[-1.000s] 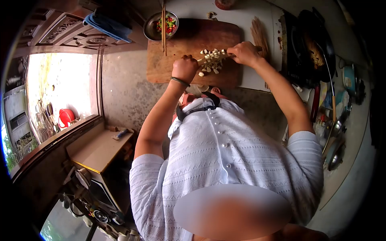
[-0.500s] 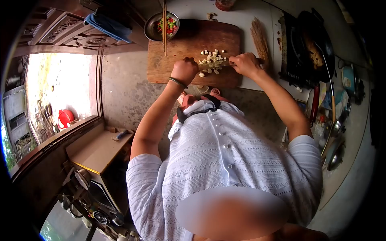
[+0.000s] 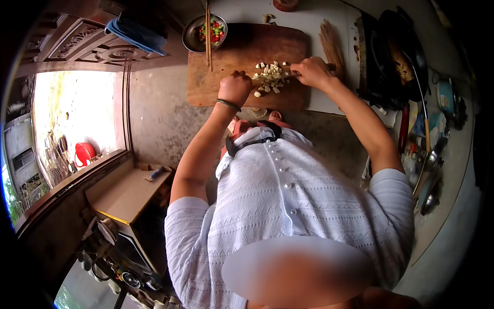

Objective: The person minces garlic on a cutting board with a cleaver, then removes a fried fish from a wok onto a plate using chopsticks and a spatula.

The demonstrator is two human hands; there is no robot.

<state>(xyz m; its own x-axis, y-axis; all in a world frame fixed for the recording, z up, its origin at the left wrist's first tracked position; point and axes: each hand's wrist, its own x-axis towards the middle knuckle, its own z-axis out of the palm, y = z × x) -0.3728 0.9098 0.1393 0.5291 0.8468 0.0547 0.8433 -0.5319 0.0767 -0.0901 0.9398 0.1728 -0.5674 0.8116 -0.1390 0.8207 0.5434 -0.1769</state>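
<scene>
My right hand (image 3: 312, 72) is closed around the handle end of a knife (image 3: 292, 74) over the wooden cutting board (image 3: 211, 85). At the other end of the thin blade, my left hand (image 3: 236, 86) is closed, apparently gripping its tip. Chopped pale pieces, which look like garlic (image 3: 271, 71), lie under and around the blade between both hands. A metal bowl (image 3: 191, 42) at the board's back left corner contains cut red and green peppers (image 3: 218, 32). Wooden chopsticks (image 3: 208, 41) lie across that bowl, their ends over the board.
A straw brush (image 3: 331, 49) lies right of the board. Farther right, a dark wok (image 3: 404, 69) sits on the stove with a long-handled utensil (image 3: 426, 131) leaning out of it. A red jar (image 3: 286, 4) stands behind the board. Blue cloth (image 3: 136, 37) hangs at left.
Both hands stay at the two ends of the knife, with my right hand slightly higher and farther left. The chopped pieces between them have shifted slightly.
</scene>
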